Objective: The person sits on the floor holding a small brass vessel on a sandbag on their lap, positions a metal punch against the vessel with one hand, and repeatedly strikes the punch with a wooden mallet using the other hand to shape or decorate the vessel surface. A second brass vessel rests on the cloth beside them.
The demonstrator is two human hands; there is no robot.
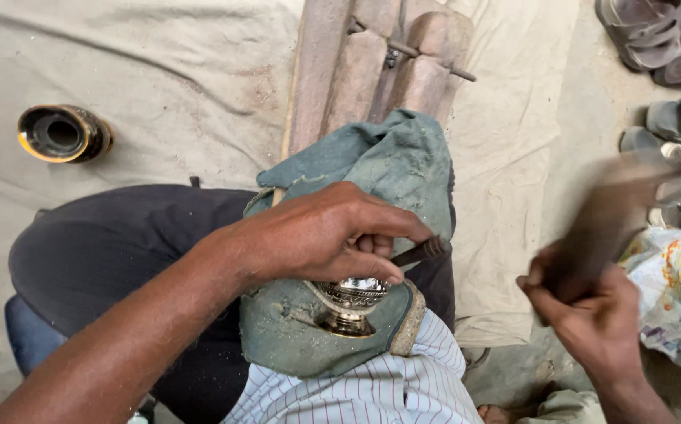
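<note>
Near the cloth's (pixel 160 78) left edge lies 1 black-and-gold vessel (pixel 63 133). The left hand (pixel 321 235) pinches a chisel (pixel 423 251) onto the silvery engraved bowl (pixel 354 297), padded on the lap; part patterned, the remainder hidden. The right hand (pixel 587 314) grips a blurred mallet (pixel 611 212), raised.

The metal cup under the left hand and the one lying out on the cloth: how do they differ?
The metal cup under the left hand is bright silver with a patterned band; the cup on the cloth is dark with a gold rim. The first sits on a green pad in the lap, partly covered by the left hand; the second lies on its side, untouched, mouth toward the camera. Both look like small round metal vessels.
</note>
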